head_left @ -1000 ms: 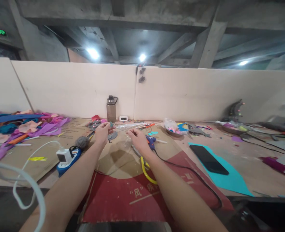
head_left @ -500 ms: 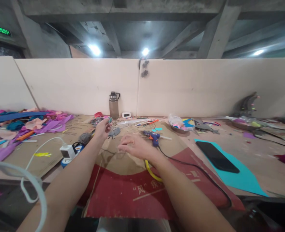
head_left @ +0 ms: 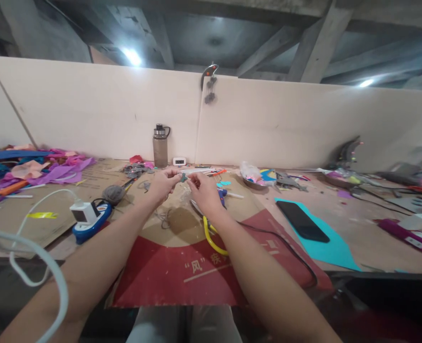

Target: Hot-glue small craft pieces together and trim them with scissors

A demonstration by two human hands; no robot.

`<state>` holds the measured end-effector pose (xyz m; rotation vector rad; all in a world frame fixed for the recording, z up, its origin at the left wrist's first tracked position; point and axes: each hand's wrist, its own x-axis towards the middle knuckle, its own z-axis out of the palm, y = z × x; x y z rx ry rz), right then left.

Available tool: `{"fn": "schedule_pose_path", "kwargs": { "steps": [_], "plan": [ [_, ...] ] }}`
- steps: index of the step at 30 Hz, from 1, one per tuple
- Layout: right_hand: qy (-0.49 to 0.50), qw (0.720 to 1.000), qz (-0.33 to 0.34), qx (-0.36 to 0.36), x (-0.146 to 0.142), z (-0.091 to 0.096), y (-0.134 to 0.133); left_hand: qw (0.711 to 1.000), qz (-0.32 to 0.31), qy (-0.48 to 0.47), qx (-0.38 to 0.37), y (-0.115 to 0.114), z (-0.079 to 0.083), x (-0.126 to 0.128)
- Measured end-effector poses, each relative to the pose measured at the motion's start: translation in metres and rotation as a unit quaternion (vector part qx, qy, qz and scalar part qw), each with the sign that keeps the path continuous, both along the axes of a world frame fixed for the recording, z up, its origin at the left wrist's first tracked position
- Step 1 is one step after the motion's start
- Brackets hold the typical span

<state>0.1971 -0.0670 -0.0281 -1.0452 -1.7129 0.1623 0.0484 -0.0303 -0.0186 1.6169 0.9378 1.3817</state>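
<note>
A small grey-green star-shaped piece (head_left: 183,177) is held up over the cardboard, between my two hands. My left hand (head_left: 164,186) pinches it from the left with thumb and forefinger. From the other side, the fingertips of my right hand (head_left: 204,190) are closed at its right edge. A blue glue gun (head_left: 222,194) lies just behind my right hand, partly covered by it. Below my right wrist are yellow-handled scissors (head_left: 211,238), their blades partly hidden. Loose grey yarn (head_left: 165,219) lies on the cardboard sheet (head_left: 161,281) beneath my hands.
Left of my arm are a grey yarn ball (head_left: 113,194), a blue power strip (head_left: 104,214) and a white cable (head_left: 59,281). A black phone (head_left: 302,220) rests on turquoise sheet (head_left: 339,255). A bottle (head_left: 160,150) stands by the partition. Coloured scraps (head_left: 54,171) pile up at left.
My hands have come together, the right rising toward the left and closing on the star-shaped piece. The head view has shifted slightly right and down.
</note>
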Motion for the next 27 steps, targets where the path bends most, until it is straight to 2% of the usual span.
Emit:
{"fn": "schedule_pose_path", "kwargs": {
  "steps": [7,19,21,24,27],
  "plan": [
    [-0.05,0.998,-0.037,-0.015,0.003,0.0,0.001,0.999,0.024,0.036,-0.015,-0.005,0.002,0.002],
    [-0.138,0.987,-0.084,0.016,0.007,0.003,-0.003,0.984,0.037,0.16,0.063,-0.013,0.007,0.004],
    [-0.112,0.992,-0.064,0.002,0.008,0.004,-0.002,0.982,0.037,0.172,0.07,-0.013,0.008,0.004],
    [0.002,0.997,0.004,-0.079,0.008,0.004,0.002,0.985,0.018,0.16,0.052,-0.01,0.006,0.002],
    [0.155,0.965,0.077,-0.197,0.008,0.007,0.002,0.993,-0.023,0.117,0.019,-0.005,0.004,0.0]
  ]
}}
